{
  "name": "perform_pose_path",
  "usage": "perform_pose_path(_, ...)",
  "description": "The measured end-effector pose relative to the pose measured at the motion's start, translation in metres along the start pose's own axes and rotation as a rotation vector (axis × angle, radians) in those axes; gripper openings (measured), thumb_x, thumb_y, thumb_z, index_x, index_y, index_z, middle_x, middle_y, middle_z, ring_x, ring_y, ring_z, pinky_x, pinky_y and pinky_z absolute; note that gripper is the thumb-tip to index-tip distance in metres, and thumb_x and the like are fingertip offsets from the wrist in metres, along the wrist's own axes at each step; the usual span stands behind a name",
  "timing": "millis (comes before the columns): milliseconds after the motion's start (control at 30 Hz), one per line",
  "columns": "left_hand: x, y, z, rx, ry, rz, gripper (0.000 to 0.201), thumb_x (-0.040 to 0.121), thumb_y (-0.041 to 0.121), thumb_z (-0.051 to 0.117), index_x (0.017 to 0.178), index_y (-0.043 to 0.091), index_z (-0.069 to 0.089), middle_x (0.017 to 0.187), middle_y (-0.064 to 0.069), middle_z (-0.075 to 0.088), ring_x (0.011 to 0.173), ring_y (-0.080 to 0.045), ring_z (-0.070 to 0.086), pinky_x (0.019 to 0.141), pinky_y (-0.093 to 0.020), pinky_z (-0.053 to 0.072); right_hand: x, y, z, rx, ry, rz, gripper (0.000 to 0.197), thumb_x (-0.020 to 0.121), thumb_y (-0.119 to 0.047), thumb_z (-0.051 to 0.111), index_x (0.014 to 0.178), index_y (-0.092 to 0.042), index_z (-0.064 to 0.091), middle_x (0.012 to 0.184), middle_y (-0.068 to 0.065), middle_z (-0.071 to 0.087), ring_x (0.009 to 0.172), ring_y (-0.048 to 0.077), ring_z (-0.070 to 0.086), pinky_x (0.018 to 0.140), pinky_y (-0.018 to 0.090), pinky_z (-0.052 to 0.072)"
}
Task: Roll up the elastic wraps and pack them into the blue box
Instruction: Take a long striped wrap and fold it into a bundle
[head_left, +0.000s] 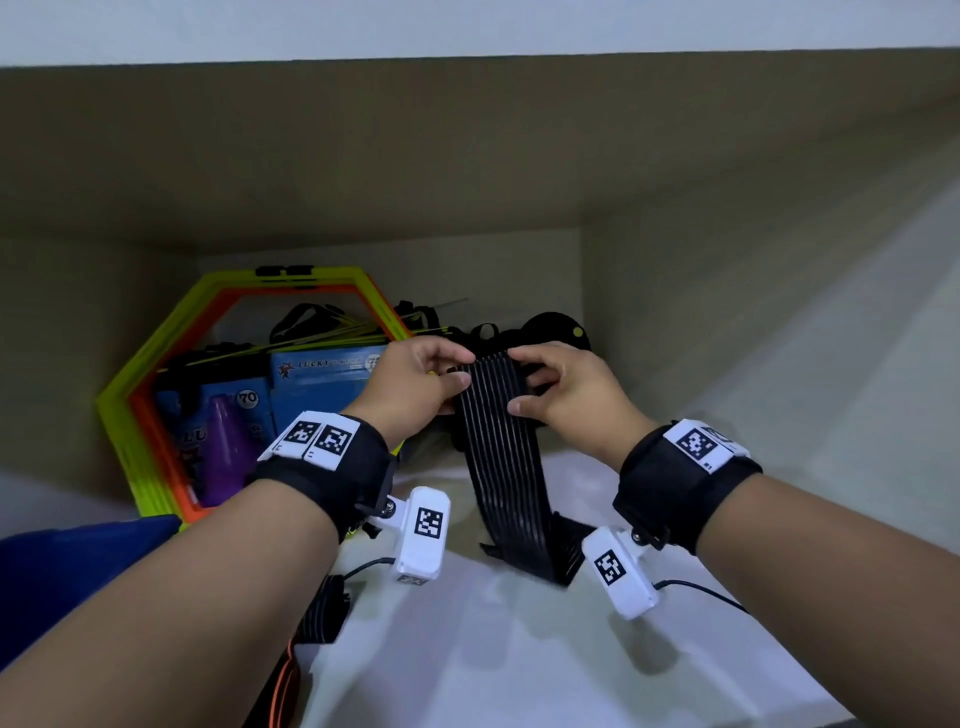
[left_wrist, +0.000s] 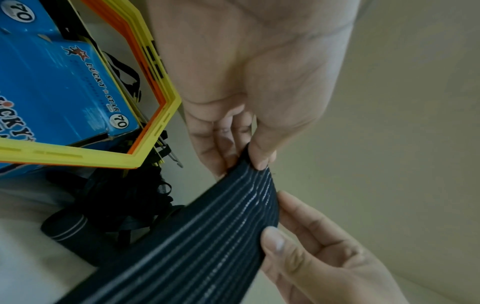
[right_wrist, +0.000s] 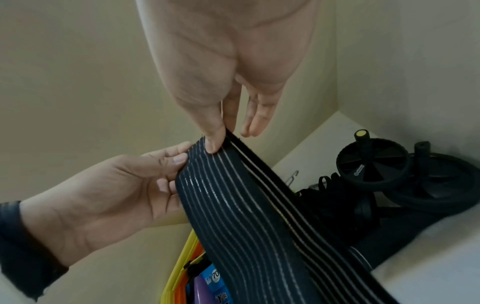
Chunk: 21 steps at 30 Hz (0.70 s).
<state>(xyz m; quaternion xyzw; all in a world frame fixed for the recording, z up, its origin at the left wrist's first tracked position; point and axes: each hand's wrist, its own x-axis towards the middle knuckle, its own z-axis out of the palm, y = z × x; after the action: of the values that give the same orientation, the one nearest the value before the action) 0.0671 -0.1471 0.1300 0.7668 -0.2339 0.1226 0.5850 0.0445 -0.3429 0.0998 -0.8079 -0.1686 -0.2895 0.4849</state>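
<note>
Left hand (head_left: 415, 382) and right hand (head_left: 566, 387): both grips pinch elastic wrap (head_left: 501, 441) top corners. Tail drags on shelf (head_left: 519, 649); uneven first fold skews your roll.

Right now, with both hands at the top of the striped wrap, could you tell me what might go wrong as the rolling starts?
1. The left hand and right hand only pinch the wrap at its top edge; a slip could undo the roll's start.
2. The tail is folded on the shelf, so it may feed in twisted.
3. Straps and the hexagon rings sit close behind; the wrap might snag them.
</note>
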Motion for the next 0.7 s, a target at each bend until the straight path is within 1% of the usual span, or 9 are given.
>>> perform_pose_path(67,0.001,0.009,0.000,-0.044,0.038,0.009,0.018,0.090,-0.003,0.067,0.098,0.012,0.067,0.091,-0.017,0.068,0.081,-0.023,0.070,0.064,-0.030,0.058,0.002,-0.006,-0.005,0.081,0.028,0.032,0.051,0.075,-0.007,0.082,0.120,-0.027,0.068,0.107,-0.008,0.069,0.093,0.010,0.068,0.089,0.037,0.058)
perform_pose_path(133,0.002,0.019,0.001,-0.093,0.126,0.024,0.018,0.087,0.000,0.072,0.096,0.014,0.067,0.087,-0.013,0.071,0.077,-0.019,0.071,0.062,-0.027,0.056,0.004,-0.015,-0.009,0.161,0.071,0.050,0.047,0.077,-0.008,0.081,0.117,-0.027,0.069,0.098,0.001,0.074,0.087,0.016,0.073,0.087,0.042,0.059)
perform_pose_path(233,0.000,0.039,0.002,-0.203,0.310,0.053,0.019,0.082,0.006,0.079,0.092,0.016,0.066,0.079,-0.002,0.075,0.070,-0.013,0.072,0.059,-0.027,0.058,0.005,-0.034,-0.015,0.289,0.158,-0.002,0.041,0.078,-0.005,0.081,0.113,-0.023,0.067,0.100,0.001,0.074,0.083,0.018,0.073,0.080,0.039,0.061)
perform_pose_path(333,-0.009,0.057,0.006,-0.339,0.374,0.088,0.011,0.085,0.005,0.076,0.092,0.009,0.069,0.076,-0.002,0.074,0.061,-0.006,0.070,0.053,-0.018,0.055,0.004,-0.050,-0.018,0.391,0.209,-0.043,0.036,0.081,-0.003,0.078,0.112,-0.016,0.067,0.104,0.001,0.073,0.077,0.011,0.072,0.070,0.031,0.059)
perform_pose_path(400,-0.015,0.063,0.008,-0.359,0.378,0.109,0.009,0.088,0.005,0.072,0.096,0.008,0.072,0.082,-0.004,0.075,0.065,-0.004,0.071,0.060,-0.019,0.058,0.003,-0.057,-0.019,0.427,0.220,-0.049,0.033,0.082,-0.003,0.077,0.112,-0.015,0.068,0.103,0.003,0.073,0.075,0.007,0.071,0.066,0.025,0.056)
perform_pose_path(467,-0.020,0.064,0.008,-0.344,0.343,0.112,0.022,0.090,0.005,0.069,0.112,0.006,0.071,0.095,-0.007,0.076,0.083,-0.013,0.074,0.076,-0.028,0.060,0.002,-0.061,-0.023,0.447,0.223,-0.036,0.033,0.083,-0.004,0.076,0.113,-0.013,0.069,0.103,0.003,0.073,0.077,0.005,0.072,0.063,0.017,0.053)
perform_pose_path(500,-0.024,0.064,0.008,-0.334,0.308,0.115,0.028,0.091,0.003,0.068,0.119,0.006,0.069,0.101,-0.007,0.075,0.089,-0.016,0.074,0.080,-0.032,0.059,0.001,-0.063,-0.026,0.455,0.220,-0.028,0.032,0.083,-0.004,0.076,0.113,-0.013,0.069,0.103,0.002,0.073,0.078,0.004,0.072,0.062,0.015,0.052)
perform_pose_path(600,-0.035,0.065,0.003,-0.315,0.208,0.162,0.034,0.091,-0.005,0.063,0.120,0.012,0.066,0.103,0.001,0.075,0.088,-0.008,0.073,0.071,-0.027,0.060,-0.003,-0.069,-0.037,0.472,0.185,-0.008,0.027,0.083,-0.004,0.077,0.107,-0.015,0.070,0.099,0.003,0.074,0.081,0.007,0.073,0.062,0.017,0.054)
perform_pose_path(700,-0.041,0.071,-0.002,-0.332,0.188,0.196,0.038,0.088,-0.008,0.066,0.122,0.008,0.065,0.101,0.000,0.076,0.088,-0.011,0.074,0.067,-0.025,0.060,-0.004,-0.075,-0.044,0.500,0.134,0.014,0.028,0.082,-0.005,0.078,0.108,-0.010,0.070,0.102,0.009,0.075,0.091,0.021,0.074,0.072,0.033,0.061)
